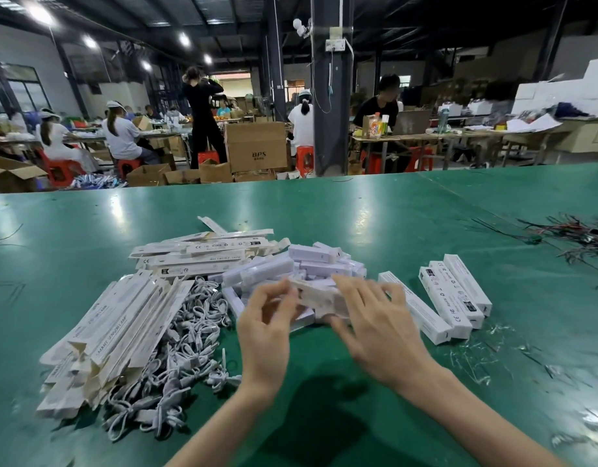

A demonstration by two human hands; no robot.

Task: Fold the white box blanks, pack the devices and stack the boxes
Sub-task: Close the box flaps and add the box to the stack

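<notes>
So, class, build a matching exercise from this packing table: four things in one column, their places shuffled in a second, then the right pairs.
Things
1. flat blanks
2. white cables
3. closed boxes
4. blurred white piece

Places
A. held between the left hand and the right hand
B. in a row, right of both hands
C. leftmost pile on the green table
D. heaped between the blanks and the left hand

Pairs: 1-C, 2-D, 3-B, 4-A
</notes>
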